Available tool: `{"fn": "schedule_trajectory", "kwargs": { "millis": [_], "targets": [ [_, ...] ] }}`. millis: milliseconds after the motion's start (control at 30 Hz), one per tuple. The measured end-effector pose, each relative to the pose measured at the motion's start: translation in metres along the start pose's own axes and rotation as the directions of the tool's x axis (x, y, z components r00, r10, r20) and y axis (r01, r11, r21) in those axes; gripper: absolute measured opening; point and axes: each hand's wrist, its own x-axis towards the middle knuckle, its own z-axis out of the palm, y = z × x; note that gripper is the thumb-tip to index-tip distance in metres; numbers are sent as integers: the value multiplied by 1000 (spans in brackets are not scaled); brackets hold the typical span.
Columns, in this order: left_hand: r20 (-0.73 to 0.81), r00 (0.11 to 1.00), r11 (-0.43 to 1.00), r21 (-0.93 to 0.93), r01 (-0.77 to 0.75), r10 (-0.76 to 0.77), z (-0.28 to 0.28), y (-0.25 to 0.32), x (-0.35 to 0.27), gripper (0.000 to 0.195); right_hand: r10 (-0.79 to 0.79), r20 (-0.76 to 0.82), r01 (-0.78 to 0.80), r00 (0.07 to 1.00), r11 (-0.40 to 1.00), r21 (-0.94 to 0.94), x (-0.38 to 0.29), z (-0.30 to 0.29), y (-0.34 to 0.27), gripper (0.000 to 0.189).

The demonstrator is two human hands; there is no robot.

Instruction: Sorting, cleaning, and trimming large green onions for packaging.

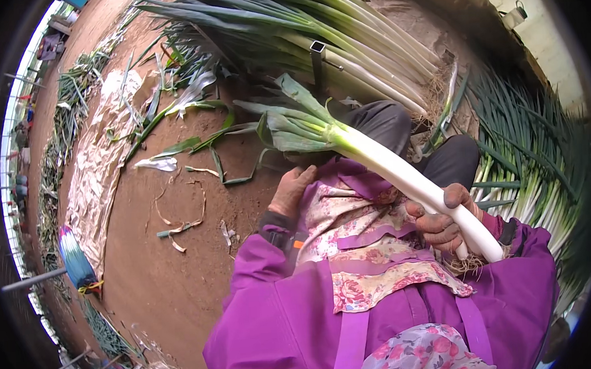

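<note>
My right hand [442, 219] grips the white shaft of a thick green onion [400, 171] just above its roots, and a second, thinner white stalk shows below my fingers. The onion lies diagonally across my lap, leaf end pointing up and left. Its green leaves look torn or cut short near the top. My left hand [292, 189] is beside the floral apron [321, 203], a little below those leaves, with its fingers bent and partly hidden; whether it holds anything is unclear. Behind my knees lies a large pile of green onions [369, 55], roots to the right.
A metal post with a square top [318, 58] stands against the pile. More green onions [534, 147] lie at the right. Peeled leaves [178, 148] litter the bare soil, and a crumpled paper-like sheet [95, 185] stretches along the left. A blue tied bundle [76, 258] is at far left.
</note>
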Motion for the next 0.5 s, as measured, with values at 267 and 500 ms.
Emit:
{"fn": "schedule_trajectory", "kwargs": {
  "millis": [267,500],
  "targets": [
    [-6,956,682,-700,-214,294,-73,-30,53,37,-136,256,114,957,989,98,29,-45,26,58],
    [201,959,675,-738,15,199,-38,12,36,41,-202,231,193,952,979,62,24,-61,27,54]
  ]
}}
